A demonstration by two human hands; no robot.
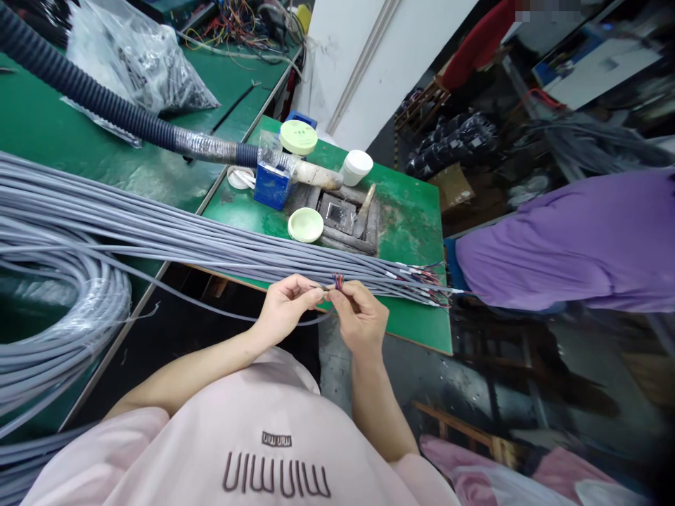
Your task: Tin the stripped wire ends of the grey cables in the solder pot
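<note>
Above the front edge of the green table, my left hand (287, 309) and my right hand (363, 320) meet with pinched fingertips. Between them sits the stripped end of a grey cable, its thin coloured wires (338, 280) fanning upward. My right thumb and forefinger grip this cable end. The left fingertips are closed on its thin wires, though the exact strand is too small to make out. A grey cable (226, 310) loops in from the left, below my hands. Just behind them lies a long bundle of grey cables (253, 247), with stripped coloured ends (427, 281) at the right.
Beyond the bundle are a grimy square solder pot (337, 214), a pale green lid (306, 225), a white tub (357, 167) and a blue box (271, 186) under a black corrugated hose (131, 116). Coiled cable (100, 316) lies left. A person in purple (569, 242) is at right.
</note>
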